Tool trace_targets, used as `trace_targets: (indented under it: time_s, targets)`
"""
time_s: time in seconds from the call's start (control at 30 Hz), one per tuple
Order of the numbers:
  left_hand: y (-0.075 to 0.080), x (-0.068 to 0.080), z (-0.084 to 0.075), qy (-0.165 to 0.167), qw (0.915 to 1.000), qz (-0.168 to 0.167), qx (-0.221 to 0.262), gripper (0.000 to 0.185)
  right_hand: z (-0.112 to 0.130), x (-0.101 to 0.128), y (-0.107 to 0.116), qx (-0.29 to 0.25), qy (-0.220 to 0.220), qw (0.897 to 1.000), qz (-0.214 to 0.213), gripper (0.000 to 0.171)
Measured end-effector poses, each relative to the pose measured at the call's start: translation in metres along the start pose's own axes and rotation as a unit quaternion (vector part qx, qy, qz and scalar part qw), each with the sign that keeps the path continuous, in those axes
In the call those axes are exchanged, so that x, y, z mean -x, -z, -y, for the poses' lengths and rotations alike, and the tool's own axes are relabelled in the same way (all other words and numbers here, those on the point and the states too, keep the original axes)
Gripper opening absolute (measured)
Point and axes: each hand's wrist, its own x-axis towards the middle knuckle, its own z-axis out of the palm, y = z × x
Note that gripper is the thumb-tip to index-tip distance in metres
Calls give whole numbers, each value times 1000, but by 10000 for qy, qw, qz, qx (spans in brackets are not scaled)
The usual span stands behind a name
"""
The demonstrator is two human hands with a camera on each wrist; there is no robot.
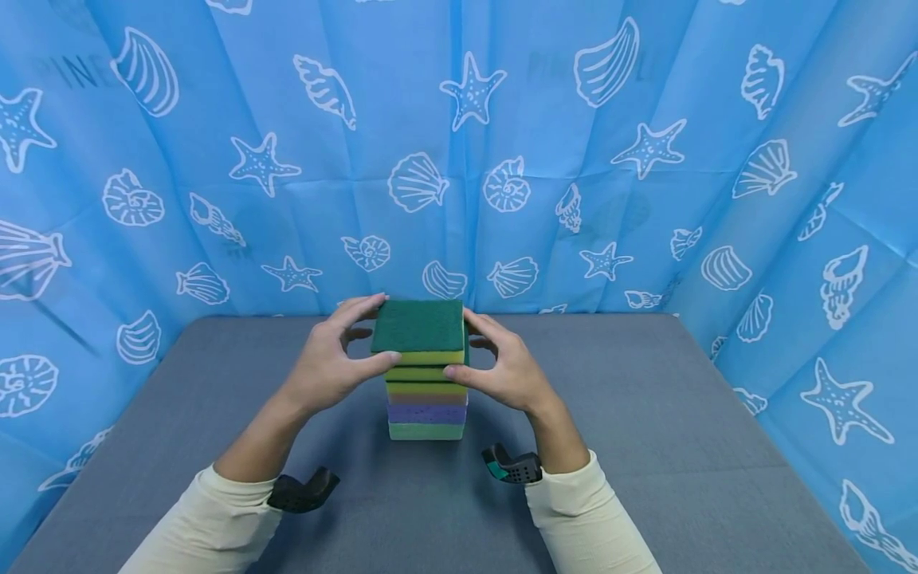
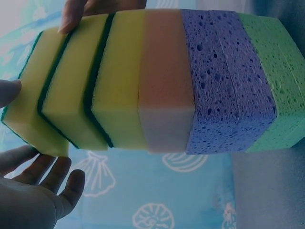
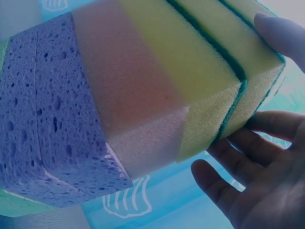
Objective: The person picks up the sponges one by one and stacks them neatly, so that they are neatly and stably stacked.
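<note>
A stack of sponges stands upright on the table. From the bottom come a light green sponge [image 1: 426, 432], purple sponge layers [image 1: 426, 414], a pinkish-orange sponge [image 2: 164, 62] and yellow sponges with dark green scouring faces. My left hand [image 1: 323, 363] holds the top sponge [image 1: 419, 325], thumb at its front edge and fingers along its left and back; this sponge sits slightly skewed to the left. With thumb in front and fingers along the right side, my right hand [image 1: 511, 371] grips the second yellow sponge [image 2: 76, 86] just below.
The grey table [image 1: 645, 446] extends on both sides of the stack. Behind it hangs a blue curtain [image 1: 545, 119] with white shells and starfish. Dark wrist-camera mounts [image 1: 304, 490] jut inward from both wrists, in front of the stack.
</note>
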Motion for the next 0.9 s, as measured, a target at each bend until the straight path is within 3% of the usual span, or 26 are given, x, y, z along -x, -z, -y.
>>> trace_targets:
  time_s: [0.67, 0.9]
  targets:
    - [-3, -3, -2, -93, 9999, 61, -98, 68, 0, -1, 1, -137, -92, 9998, 70, 84]
    - [-5, -3, -2, 36, 9999, 85, -109, 69, -1, 0, 2, -162, -95, 9998, 82, 83]
